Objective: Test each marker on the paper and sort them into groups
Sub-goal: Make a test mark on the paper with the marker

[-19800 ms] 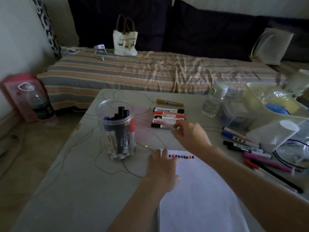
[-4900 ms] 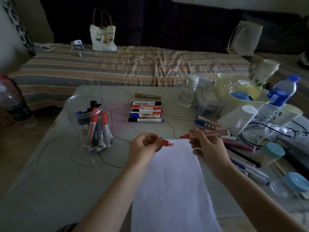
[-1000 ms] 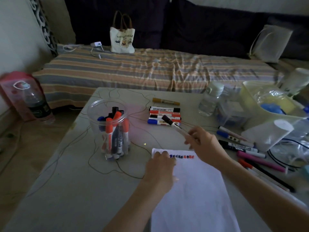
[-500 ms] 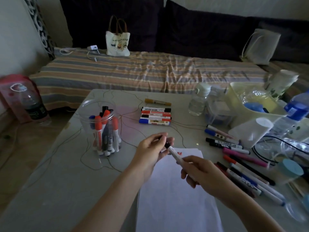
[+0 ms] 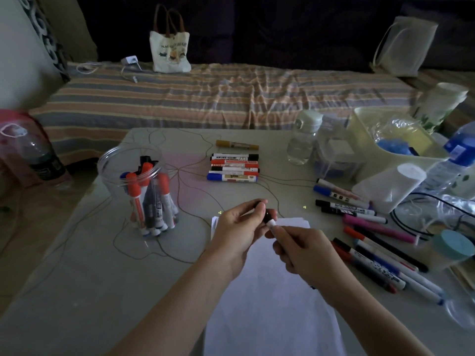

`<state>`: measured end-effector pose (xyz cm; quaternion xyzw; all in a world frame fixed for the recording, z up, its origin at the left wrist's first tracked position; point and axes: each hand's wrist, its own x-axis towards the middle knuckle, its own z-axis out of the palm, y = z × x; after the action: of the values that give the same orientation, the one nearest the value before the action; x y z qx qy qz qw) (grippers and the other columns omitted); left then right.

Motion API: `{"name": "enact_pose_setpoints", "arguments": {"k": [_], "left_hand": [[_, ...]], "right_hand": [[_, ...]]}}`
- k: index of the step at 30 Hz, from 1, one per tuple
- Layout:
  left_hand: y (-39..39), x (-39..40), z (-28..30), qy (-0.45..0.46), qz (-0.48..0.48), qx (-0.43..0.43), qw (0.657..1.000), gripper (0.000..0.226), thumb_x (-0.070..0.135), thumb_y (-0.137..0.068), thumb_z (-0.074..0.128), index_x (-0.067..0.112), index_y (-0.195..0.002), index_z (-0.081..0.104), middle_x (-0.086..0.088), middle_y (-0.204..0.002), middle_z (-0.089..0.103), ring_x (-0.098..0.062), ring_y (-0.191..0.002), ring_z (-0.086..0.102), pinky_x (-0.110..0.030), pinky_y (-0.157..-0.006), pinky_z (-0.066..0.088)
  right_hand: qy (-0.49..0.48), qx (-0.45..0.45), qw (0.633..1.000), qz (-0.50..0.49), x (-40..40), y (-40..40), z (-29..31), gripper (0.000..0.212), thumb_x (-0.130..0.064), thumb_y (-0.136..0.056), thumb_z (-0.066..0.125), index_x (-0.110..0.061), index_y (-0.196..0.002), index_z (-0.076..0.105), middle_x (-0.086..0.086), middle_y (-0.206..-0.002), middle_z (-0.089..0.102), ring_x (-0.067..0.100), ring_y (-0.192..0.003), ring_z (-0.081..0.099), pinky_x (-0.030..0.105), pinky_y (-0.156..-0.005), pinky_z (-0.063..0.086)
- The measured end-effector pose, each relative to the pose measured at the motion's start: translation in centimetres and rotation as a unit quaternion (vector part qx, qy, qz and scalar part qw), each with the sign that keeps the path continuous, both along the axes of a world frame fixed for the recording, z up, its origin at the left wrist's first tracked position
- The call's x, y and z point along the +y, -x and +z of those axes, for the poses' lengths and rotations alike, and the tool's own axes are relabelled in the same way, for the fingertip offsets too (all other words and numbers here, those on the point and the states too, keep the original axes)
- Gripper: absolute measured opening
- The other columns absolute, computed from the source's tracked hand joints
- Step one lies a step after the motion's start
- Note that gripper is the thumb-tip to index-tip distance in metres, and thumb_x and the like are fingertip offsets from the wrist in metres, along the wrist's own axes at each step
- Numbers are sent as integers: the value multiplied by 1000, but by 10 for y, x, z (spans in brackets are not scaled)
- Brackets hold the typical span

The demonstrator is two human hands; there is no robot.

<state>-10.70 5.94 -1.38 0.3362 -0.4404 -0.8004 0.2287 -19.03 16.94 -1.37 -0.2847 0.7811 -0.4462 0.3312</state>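
**A:** so where's the marker [image 5: 272, 223] at? Both hands are on it, held up over the top edge of the paper [image 5: 270, 291]. The right hand [image 5: 303, 253] has its fingers wrapped round the white barrel, and the left hand [image 5: 240, 227] pinches the black cap end between thumb and fingertips. Can't tell if the cap is actually off or still seated, it's dark and the fingers cover the joint.

**B:** and the rest of the markers?

**A:** a neat row of sorted markers [image 5: 234, 167] lies at the far side of the table [image 5: 90, 265], with one yellow marker [image 5: 236, 144] a bit behind it on its own. The clear jar [image 5: 136, 186] to the left has a bunch standing upright, red, black and blue caps. A loose pile of markers [image 5: 372, 235] is spread to the right of the paper.

**B:** anything else on there?

**A:** a small water bottle [image 5: 303, 140] and a pale plastic bin [image 5: 390, 140] on the right, plus thin wire looping across the tabletop.
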Motion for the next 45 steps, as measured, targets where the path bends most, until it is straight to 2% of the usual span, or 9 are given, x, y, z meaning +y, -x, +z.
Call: {"name": "enact_pose_setpoints", "arguments": {"k": [4, 9, 12, 17, 20, 31, 34, 40, 45], "left_hand": [[0, 1, -3, -18, 44, -20, 999, 18, 14, -96, 57, 9, -109, 67, -10, -91, 74, -11, -74, 70, -17, -65, 55], [-3, 0, -4, -24, 12, -13, 1000, 17, 16, -94, 59, 10, -108, 67, -8, -94, 75, -13, -83, 72, -20, -71, 57], [-5, -5, -7, 140, -16, -58, 988, 14, 21, -89, 67, 11, -99, 69, -1, -90, 75, -10, -87, 70, -25, -84, 56], [-10, -15, -16, 599, -97, -127, 784, 16, 33, -87, 68, 21, -97, 64, 11, -90, 65, -4, -85, 59, -26, -72, 50], [-11, -12, -27, 700, -205, -119, 674, 22, 26, -95, 57, 19, -116, 61, 4, -108, 59, -11, -104, 50, -30, -84, 45], [-28, -40, -27, 647, -250, -214, 687, 20, 21, -100, 49, 23, -108, 68, 5, -97, 67, -12, -88, 61, -18, -75, 42], [-51, -60, -20, 583, -214, -241, 745, 16, 30, -98, 50, 26, -101, 66, 14, -84, 62, -1, -76, 57, -17, -66, 41], [-30, -42, -30, 608, -221, -221, 730, 15, 28, -92, 62, 19, -104, 64, 10, -100, 63, -7, -92, 56, -23, -78, 44], [-29, -43, -45, 634, -228, -211, 708, 12, 19, -84, 69, 20, -92, 59, 7, -96, 60, -12, -91, 54, -27, -75, 43]], "right_hand": [[-12, 142, 990, 18, -4, -3, -8, 29, -39, -96, 53, -21, -84, 72, 0, -66, 67, 7, -49, 52, 22, -50, 48], [-5, 149, 988, 39, 1, 1, -13, 26, -39, -97, 51, -24, -88, 71, -6, -66, 66, 3, -49, 53, 19, -51, 48], [-10, 150, 986, 71, 9, 11, -10, 17, -39, -98, 48, -31, -94, 63, -11, -72, 66, -4, -54, 58, 12, -53, 46], [-17, 277, 951, 138, 22, 29, -7, 17, -38, -95, 56, -37, -110, 63, -14, -76, 66, -2, -62, 61, 12, -55, 45], [-19, 313, 934, 172, 27, 34, -11, 16, -33, -96, 56, -33, -105, 69, -16, -72, 65, -6, -65, 60, 14, -57, 45], [45, 487, 861, 142, 48, 55, -30, 14, -22, -86, 70, -24, -100, 74, -9, -81, 70, 14, -68, 65, 31, -53, 54], [29, 456, 880, 127, 57, 66, -28, 20, -22, -84, 75, -20, -104, 75, -11, -84, 71, 2, -67, 63, 15, -63, 52], [8, 380, 911, 159, 31, 38, -43, 39, -42, -98, 44, -26, -128, 62, -17, -92, 62, -2, -75, 61, 14, -70, 50], [42, 366, 920, 134, 26, 41, -48, 47, -6, -99, 48, -43, -128, 51, -3, -103, 65, 5, -75, 66, 22, -66, 57]]}}
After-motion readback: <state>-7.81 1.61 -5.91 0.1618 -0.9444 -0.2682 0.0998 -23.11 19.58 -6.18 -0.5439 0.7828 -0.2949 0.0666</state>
